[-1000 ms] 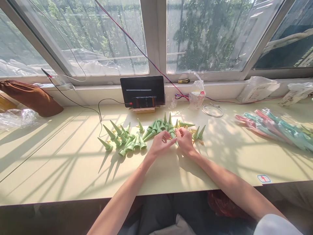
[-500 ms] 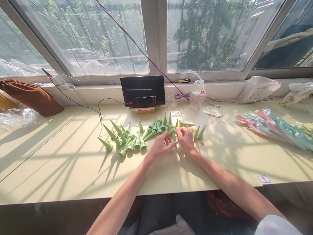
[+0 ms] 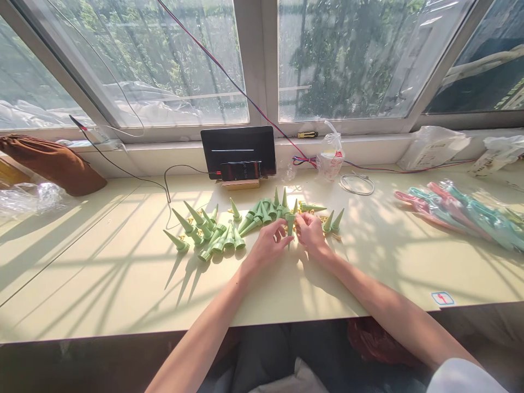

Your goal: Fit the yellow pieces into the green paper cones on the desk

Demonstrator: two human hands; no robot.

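A green watering spike [image 3: 290, 219], cone-shaped, is held point down between my two hands, its wide end up. My left hand [image 3: 267, 240] curls round its left side, thumb and fingertips closed on it. At its upper right, my right hand [image 3: 311, 233] is pinched close to the rim; whatever lies between those fingertips is hidden. Behind my hands lies a cluster of green spikes [image 3: 262, 212], some standing and some on their sides. Another group of spikes [image 3: 216, 240] spreads out to the left. Small yellow parts [image 3: 335, 237] are scattered beside my right hand.
A black tablet [image 3: 241, 141] with a phone leans on a stand at the back. A plastic-wrapped cup [image 3: 329, 158] and a coiled cable [image 3: 357, 184] stand right of it. Bagged pink and teal items [image 3: 462, 213] lie far right, a brown pouch [image 3: 53, 164] far left.
The held spike has shifted slightly left and become more upright, its wide end tipped a little towards me. My hands have otherwise barely moved, and the other spikes lie as before.
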